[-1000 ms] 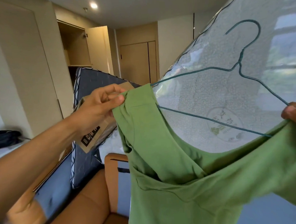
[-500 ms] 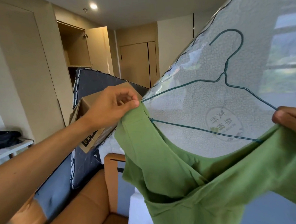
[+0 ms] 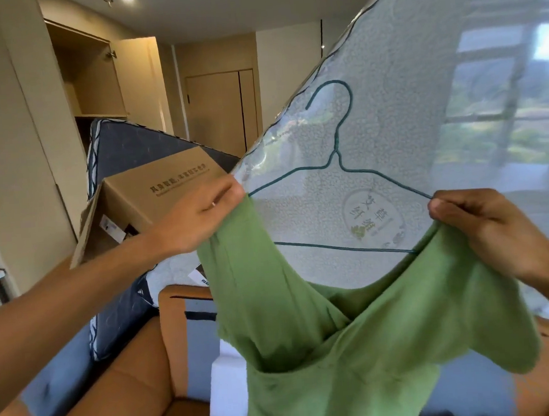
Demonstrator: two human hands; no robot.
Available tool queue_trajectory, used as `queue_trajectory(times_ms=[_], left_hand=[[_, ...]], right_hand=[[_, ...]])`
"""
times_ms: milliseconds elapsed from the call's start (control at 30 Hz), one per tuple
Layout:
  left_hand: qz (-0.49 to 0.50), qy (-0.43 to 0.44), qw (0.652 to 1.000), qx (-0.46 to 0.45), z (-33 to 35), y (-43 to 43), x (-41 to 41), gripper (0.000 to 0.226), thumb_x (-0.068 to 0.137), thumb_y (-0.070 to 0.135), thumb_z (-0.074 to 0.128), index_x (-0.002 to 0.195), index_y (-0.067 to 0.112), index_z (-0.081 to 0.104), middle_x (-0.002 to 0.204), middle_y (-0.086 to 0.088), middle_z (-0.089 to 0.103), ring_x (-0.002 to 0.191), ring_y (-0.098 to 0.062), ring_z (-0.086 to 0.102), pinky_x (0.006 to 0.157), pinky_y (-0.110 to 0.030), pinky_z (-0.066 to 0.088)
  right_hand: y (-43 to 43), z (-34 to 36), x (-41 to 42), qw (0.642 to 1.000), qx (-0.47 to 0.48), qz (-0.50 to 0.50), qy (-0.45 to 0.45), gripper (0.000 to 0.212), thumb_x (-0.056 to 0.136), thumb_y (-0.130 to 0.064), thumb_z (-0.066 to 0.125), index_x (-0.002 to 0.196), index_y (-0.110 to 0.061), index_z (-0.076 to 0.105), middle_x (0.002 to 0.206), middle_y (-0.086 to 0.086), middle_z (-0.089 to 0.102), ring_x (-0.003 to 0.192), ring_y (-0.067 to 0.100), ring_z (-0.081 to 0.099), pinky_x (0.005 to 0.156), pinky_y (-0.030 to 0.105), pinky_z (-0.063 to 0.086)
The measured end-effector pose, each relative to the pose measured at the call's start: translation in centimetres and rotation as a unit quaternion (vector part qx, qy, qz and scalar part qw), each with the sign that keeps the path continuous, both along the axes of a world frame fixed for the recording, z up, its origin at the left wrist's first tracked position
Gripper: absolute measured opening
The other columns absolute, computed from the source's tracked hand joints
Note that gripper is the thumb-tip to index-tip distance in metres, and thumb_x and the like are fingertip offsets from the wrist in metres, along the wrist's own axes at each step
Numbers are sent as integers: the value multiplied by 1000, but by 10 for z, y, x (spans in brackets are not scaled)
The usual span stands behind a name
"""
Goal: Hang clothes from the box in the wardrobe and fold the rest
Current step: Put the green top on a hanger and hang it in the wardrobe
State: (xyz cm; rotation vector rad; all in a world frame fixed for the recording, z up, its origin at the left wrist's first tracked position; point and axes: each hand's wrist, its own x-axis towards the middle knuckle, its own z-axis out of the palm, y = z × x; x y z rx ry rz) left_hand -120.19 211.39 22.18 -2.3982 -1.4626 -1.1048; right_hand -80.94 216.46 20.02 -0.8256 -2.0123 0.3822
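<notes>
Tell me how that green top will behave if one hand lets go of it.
The green top sags and folds between the left hand and right hand, so it is probably floppy and light. Released, that side would likely droop, perhaps sliding along the thin wire hanger.

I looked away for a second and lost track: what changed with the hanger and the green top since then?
The wire hanger slid left and lower in view, its hook now nearer the middle. The cardboard box shows more. Both hands, left hand and right hand, still grip the green top at the hanger's ends.
</notes>
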Motion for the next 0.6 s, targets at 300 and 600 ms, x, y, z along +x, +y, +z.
queue_trajectory(times_ms=[300,600], left_hand=[[-26,-55,997,37,-24,6,13,29,102,41,42,74,35,43,66,5,37,61,-9,38,59,-31,31],[-21,-140,990,26,-16,-37,22,44,98,41,46,76,3,47,68,1,41,66,-10,41,61,-29,34]], right_hand=[[2,10,14,994,-75,74,4,26,99,-21,49,78,-8,59,67,-2,47,64,10,43,61,22,34],[2,20,28,979,-105,169,-31,13,94,-11,61,84,-3,60,76,12,62,70,20,54,66,31,42]])
